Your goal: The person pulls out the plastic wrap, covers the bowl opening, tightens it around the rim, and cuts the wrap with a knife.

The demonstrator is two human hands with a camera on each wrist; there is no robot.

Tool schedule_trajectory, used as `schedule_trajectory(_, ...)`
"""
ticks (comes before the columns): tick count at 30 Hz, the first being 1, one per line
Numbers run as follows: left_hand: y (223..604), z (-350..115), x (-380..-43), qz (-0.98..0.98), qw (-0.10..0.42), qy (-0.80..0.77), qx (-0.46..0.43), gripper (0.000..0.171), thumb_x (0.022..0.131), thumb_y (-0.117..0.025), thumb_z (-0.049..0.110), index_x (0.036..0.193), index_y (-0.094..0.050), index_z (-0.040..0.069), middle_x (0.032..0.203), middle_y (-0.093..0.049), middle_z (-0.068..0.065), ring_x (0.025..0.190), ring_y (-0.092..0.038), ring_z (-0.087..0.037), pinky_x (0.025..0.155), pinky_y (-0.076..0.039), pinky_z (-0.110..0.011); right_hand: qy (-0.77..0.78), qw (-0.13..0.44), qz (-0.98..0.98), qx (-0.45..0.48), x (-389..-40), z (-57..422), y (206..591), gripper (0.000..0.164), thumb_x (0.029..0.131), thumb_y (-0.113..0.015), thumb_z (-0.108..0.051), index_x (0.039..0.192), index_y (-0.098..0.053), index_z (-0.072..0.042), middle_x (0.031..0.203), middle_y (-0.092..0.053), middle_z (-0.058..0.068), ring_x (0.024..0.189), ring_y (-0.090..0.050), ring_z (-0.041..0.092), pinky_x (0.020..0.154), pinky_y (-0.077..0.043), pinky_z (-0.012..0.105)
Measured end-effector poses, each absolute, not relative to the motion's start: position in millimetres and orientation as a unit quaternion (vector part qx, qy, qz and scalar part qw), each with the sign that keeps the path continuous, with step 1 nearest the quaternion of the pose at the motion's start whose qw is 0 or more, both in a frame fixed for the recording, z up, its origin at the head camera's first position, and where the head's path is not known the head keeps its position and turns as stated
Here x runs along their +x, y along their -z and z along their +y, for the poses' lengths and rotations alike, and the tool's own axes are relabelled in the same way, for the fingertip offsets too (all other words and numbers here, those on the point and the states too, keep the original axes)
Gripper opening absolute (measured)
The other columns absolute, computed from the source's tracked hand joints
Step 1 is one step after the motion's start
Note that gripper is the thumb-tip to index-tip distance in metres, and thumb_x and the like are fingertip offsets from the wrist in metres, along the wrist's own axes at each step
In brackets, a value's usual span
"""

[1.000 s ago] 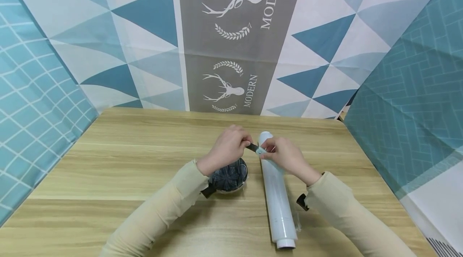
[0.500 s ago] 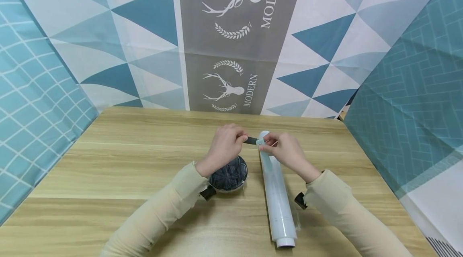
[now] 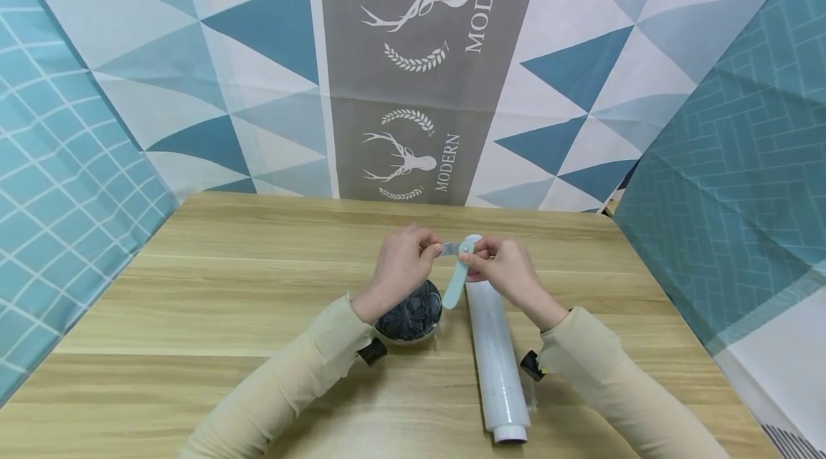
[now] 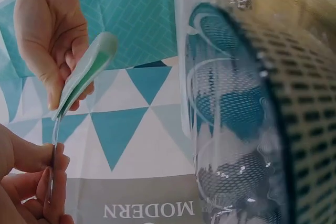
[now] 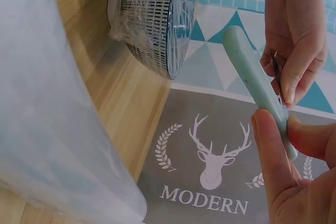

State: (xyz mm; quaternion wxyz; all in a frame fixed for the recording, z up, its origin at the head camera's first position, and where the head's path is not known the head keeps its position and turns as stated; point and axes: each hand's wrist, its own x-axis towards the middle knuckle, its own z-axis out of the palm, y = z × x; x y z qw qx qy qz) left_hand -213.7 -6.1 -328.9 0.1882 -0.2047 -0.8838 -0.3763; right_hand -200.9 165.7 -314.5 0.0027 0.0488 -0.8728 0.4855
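Both hands hold a folding knife (image 3: 457, 284) above the table, its mint-green handle slanting down at an angle to the metal blade (image 3: 449, 249). My left hand (image 3: 405, 265) pinches the blade between thumb and fingers. With thumb and fingertips, my right hand (image 3: 511, 271) grips the handle near its pivot. In the left wrist view, the slot along the handle (image 4: 84, 74) shows. A round bowl (image 3: 411, 315) with clear film stretched over its top stands below my left hand; the wrist views reveal its perforated-looking pattern. Behind and below the knife lies a long roll of cling film (image 3: 497, 362).
The wooden table (image 3: 258, 315) meets a patterned cloth backdrop (image 3: 406, 136) at its back edge. Blue cloth panels (image 3: 71, 179) border the sides. Crumpled film (image 5: 126, 14) clings to the bowl's underside. Dark wrist-camera mounts (image 3: 372, 352) hang by the cuffs.
The knife's handle has swung left and down from under my right hand, narrowing its angle to the blade. The blade, dark before, now looks bright. Bowl and roll stay put.
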Motion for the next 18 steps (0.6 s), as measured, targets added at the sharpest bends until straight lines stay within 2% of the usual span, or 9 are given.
schedule_trajectory(10, 332.1, -3.4, -209.4, -0.887, 0.152, 0.39, -0.194, 0.008, 0.084, -0.063, 0.014, 0.083, -0.069, 0.009, 0.067, -0.065, 0.0, 0.042, -0.041, -0.006, 0.038, -0.03, -0.019, -0.543, 0.002, -0.839, 0.005, -203.2, 160.9, 316.4, 0.024, 0.085, -0.063, -0.013, 0.099, -0.06, 0.007, 0.078, -0.061, 0.011, 0.06, -0.066, 0.015, 0.06, -0.055, 0.027)
schedule_trajectory(18, 336.9, -2.5, -204.3, -0.89, 0.147, 0.377, -0.209, 0.011, 0.085, -0.063, 0.015, 0.088, -0.071, 0.008, 0.066, -0.066, 0.0, 0.041, -0.044, -0.003, 0.038, -0.033, -0.017, -0.57, 0.001, -0.822, -0.005, -206.5, 158.2, 321.6, 0.024, 0.086, -0.062, -0.012, 0.1, -0.06, 0.007, 0.081, -0.062, 0.013, 0.063, -0.067, 0.017, 0.063, -0.055, 0.03)
